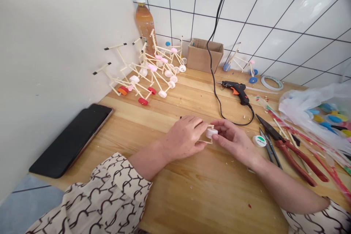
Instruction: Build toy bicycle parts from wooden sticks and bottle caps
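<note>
- White cap (211,133) at centre, between the hands over the wooden table (219,197), pinched by right hand (233,139).
- Left hand (186,135) grasps pale stick frame (204,141), mostly hidden.
- Step, apparently: fitting cap to frame; next move seems to call for steady alignment.
- Glue gun (237,87) lies farther off, apart from both hands.

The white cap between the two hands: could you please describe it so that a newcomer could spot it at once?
On the wooden tabletop, look for the left hand and right hand. The white cap sits between them, beside thin sticks. Unlike the loose cap near the red-handled pliers, it shows no green mark.
</note>
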Demonstrator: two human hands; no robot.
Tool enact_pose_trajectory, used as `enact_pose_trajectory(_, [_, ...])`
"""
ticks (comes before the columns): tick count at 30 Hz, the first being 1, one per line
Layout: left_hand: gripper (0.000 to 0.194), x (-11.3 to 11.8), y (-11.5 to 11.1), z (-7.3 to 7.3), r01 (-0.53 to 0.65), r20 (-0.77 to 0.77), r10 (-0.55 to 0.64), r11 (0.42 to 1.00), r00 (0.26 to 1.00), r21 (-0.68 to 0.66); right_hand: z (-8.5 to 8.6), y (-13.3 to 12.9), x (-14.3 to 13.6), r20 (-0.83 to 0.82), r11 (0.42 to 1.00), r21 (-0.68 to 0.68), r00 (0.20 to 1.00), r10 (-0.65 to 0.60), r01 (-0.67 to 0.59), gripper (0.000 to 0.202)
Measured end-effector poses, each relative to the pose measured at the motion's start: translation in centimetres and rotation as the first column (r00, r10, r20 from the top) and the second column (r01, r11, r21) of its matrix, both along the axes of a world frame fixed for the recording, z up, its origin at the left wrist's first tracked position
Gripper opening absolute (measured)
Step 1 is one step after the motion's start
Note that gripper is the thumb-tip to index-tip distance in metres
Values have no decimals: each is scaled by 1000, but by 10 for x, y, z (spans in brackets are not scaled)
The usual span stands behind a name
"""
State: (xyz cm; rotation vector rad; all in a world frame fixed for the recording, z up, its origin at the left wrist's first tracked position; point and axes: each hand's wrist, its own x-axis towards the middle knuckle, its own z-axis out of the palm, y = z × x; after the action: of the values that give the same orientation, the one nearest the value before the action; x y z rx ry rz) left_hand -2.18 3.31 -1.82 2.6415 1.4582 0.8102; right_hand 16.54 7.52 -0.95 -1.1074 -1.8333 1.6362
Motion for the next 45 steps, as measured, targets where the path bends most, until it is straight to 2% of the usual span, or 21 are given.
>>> enact_pose_trajectory(7, [29, 0, 0, 1, -1, 9, 1, 1000, 1000, -9, 5, 1, 0, 10, 999, -7, 999, -44, 44, 33])
enact_pose_trajectory(13, [27, 0, 1, 2, -14, 19, 14, 1000, 1000, -18, -3, 3, 7, -11, 995, -27, 995, -101, 100, 30])
enact_pose_trajectory(24, [28, -1, 1, 3, 3, 28, -2, 1000, 1000, -30, -12, 4, 7, -171, 974, -83, 960, -224, 212, 27])
enact_pose_trajectory(33, [30, -1, 1, 3, 13, 33, -11, 999, 999, -41, -16, 6, 9, -239, 954, -63, 924, -299, 292, 22])
enact_pose_trajectory(45, [33, -3, 3, 1, 25, 35, -20, 990, 999, -138, -17, 7, 7, -209, 954, -53, 931, -299, 294, 22])
